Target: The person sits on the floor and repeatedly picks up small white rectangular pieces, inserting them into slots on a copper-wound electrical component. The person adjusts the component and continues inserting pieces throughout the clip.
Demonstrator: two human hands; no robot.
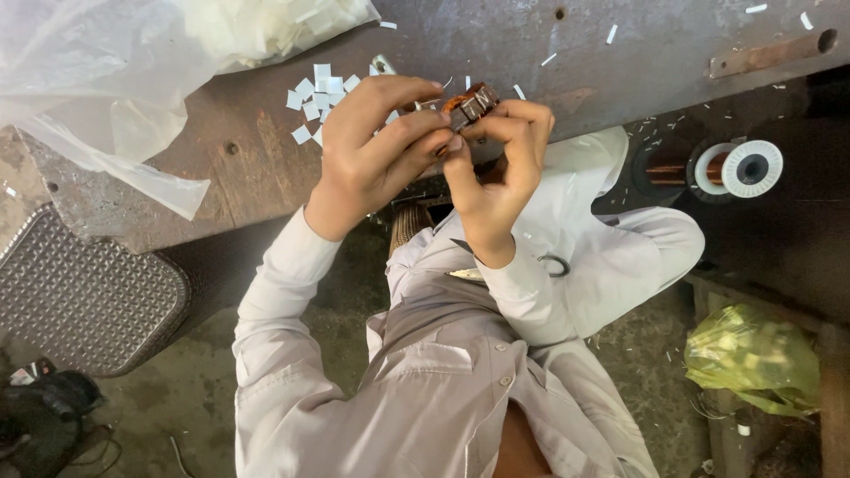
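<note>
1. The surface [620, 53] is a worn, dark metal slab that fills the top of the view; its near edge runs across just under the hands.
2. A big clear plastic bag [106, 80] holding pale scraps lies over the surface's left end and hangs past the edge.
3. A ribbed metal tray [84, 296] sits lower down on the left, beside the person's left sleeve.
4. A crumpled green bag [753, 354] lies at lower right, well apart from the hands.
5. A spool of copper wire [739, 168] with white end plates lies on its side in the dark space right of the hands, near the surface's edge.
6. The left hand [372, 150] reaches over the edge, its fingers curled and closed on the left side of the small part.
7. The right hand [500, 168] meets it from the other side, thumb and fingers pinched narrowly on the same piece, so the two hands touch.
8. The small part [472, 102], a blocky brown and grey piece with copper-coloured winding, is held just above the surface's edge; the fingers cover most of it.
9. Small white paper squares [314, 93] lie scattered on the surface just left of and behind the left hand, partly hidden by it.
10. Thin white slivers [611, 34] dot the surface farther right.
</note>
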